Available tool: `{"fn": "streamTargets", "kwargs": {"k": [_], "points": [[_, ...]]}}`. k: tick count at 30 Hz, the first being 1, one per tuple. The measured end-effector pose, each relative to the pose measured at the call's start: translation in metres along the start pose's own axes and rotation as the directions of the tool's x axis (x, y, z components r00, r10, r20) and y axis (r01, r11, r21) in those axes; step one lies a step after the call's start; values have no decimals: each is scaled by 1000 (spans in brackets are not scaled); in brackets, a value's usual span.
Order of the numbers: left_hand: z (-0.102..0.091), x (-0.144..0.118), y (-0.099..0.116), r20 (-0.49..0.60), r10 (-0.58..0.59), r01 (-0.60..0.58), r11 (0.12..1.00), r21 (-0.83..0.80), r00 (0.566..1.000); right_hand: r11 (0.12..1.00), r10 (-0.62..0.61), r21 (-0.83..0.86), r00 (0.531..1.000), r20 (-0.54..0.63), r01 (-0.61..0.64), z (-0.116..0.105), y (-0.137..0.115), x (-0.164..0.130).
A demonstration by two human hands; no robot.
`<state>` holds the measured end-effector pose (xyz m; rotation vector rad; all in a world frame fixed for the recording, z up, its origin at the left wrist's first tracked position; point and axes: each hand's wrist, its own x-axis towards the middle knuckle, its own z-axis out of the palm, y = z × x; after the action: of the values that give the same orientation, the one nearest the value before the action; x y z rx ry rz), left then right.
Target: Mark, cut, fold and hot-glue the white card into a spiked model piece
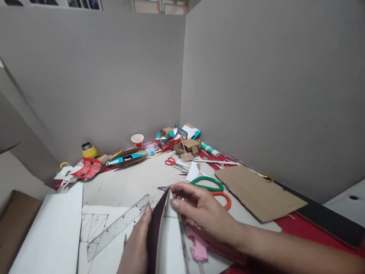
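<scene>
My left grip (pixel 137 243) and right grip (pixel 196 209) pinch the folded card (pixel 164 232) upright, beside the clear ruler (pixel 118 227).

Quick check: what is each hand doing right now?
Left hand: closed on the dark outer face of the folded card sheet.
Right hand: fingers pinching the same sheet near its top edge.

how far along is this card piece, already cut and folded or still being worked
Done: the folded card already stands creased, dark outside, white inside. In hand: left hand and right hand pinch its fold. Left: the pencil drawing under the ruler looks uncut; the glue gun lies untouched.
</scene>
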<state>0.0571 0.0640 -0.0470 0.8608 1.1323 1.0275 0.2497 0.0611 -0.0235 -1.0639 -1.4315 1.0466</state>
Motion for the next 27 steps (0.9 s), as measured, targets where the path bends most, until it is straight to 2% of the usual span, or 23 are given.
{"fn": "streamTargets", "kwargs": {"k": [2,4,6,8,10,14,17,20,22,24,26,27], "points": [[5,-5,-3,88,-93,101,991,-85,992,998,50,31,999,-15,-50,3,0,0],[11,-10,-3,199,-164,194,971,-142,966,990,121,68,993,-10,-120,4,-1,0],[16,-13,2,295,-206,257,956,-145,933,976,186,115,982,24,-187,4,-3,1],[18,-16,9,342,-248,299,948,-106,906,964,221,139,973,66,-228,3,-5,1],[18,-17,16,327,-295,333,941,-65,898,969,224,86,971,90,-231,0,-6,2],[16,-21,26,213,-299,327,938,-115,930,973,218,-103,969,116,-207,-8,2,6],[17,-23,37,139,-184,205,965,-161,973,976,212,-44,977,21,-211,-13,9,9],[22,-23,45,26,41,-37,987,-159,999,981,186,62,981,-46,-183,-11,7,3],[24,-20,46,-76,167,-176,976,-129,983,983,161,89,987,-11,-159,-6,2,-7],[26,-18,44,-135,246,-256,965,-62,960,988,144,43,983,112,-150,0,-1,-18],[26,-16,39,-126,298,-303,953,-18,946,996,43,-89,976,213,-24,6,1,-28],[26,-16,37,-110,326,-330,944,-14,939,987,-47,-139,970,240,82,9,4,-31]]}}
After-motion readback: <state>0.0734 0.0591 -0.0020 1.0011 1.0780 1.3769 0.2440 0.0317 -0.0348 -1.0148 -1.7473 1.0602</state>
